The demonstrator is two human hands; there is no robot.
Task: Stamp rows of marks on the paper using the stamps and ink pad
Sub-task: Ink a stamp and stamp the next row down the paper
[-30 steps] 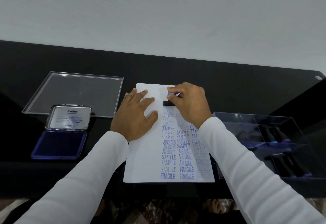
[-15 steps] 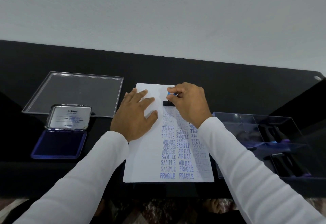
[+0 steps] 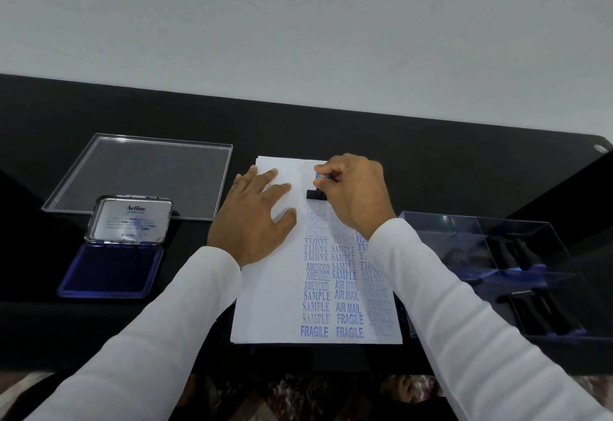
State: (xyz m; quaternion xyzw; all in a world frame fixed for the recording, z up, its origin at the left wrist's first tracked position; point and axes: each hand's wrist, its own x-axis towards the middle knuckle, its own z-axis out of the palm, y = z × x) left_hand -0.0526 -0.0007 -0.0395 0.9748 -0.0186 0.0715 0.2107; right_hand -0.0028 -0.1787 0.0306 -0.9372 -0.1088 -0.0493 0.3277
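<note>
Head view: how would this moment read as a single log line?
step: stamping | right hand: presses stamp on paper | left hand: flat, steadying paper | ink pad: open

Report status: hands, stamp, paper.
Left hand flat on paper. Right hand pinching stamp, pressed at column top. Nothing in the way.

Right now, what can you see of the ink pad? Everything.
The ink pad lies open on the black table, left of the paper and in front of a clear plastic lid. Its tray holds a dark blue pad in a blue rim. The hinged metal-looking cover stands tilted back, its inner label reading "Artline" above small print too fine to read. Neither hand touches it.
</note>
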